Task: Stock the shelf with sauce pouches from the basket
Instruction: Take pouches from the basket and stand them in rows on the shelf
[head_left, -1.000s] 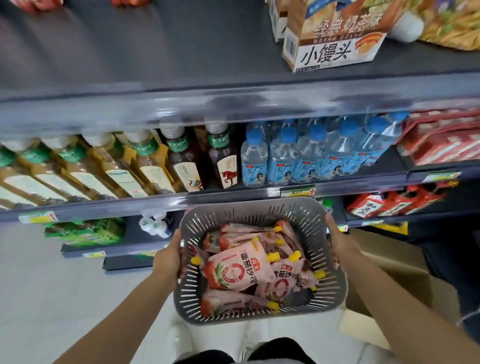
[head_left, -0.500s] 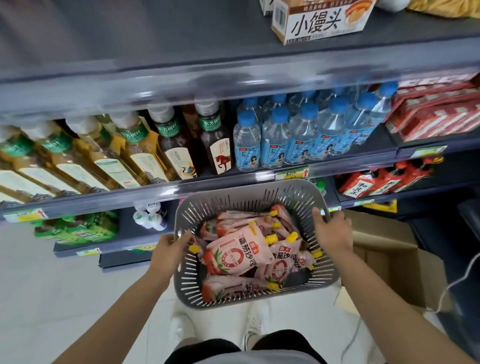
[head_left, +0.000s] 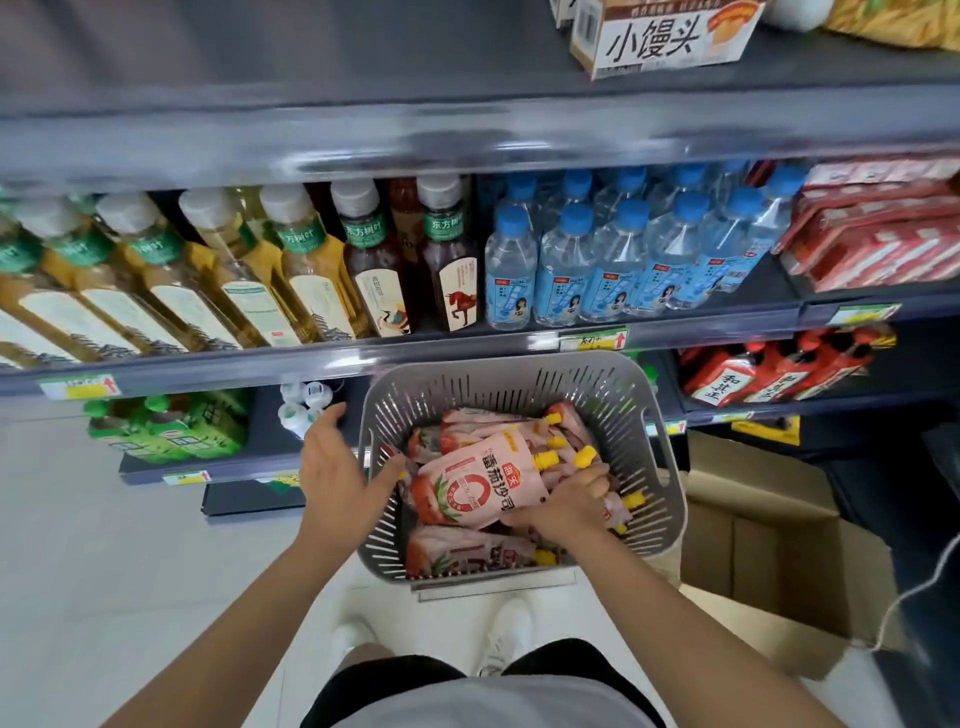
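Observation:
A grey slotted basket (head_left: 519, 379) is held in front of me, below the drinks shelf. It holds several pink tomato sauce pouches with yellow caps; the top pouch (head_left: 478, 486) lies face up. My left hand (head_left: 337, 478) grips the basket's left rim, thumb over the edge. My right hand (head_left: 563, 506) is inside the basket, fingers closed on the right edge of the top pouch. A wide dark top shelf (head_left: 260, 57) stretches bare across the upper left.
Tea bottles (head_left: 291, 270) and blue-capped water bottles (head_left: 613, 260) fill the middle shelf. Red packets (head_left: 883, 234) sit at right, red sachets (head_left: 769, 371) below them. A carton (head_left: 665, 36) stands on the top shelf. An open cardboard box (head_left: 779, 545) lies on the floor right.
My right hand left the basket's right rim and went inside onto the top pouch. The view tilted down a little; my left hand still holds the left rim.

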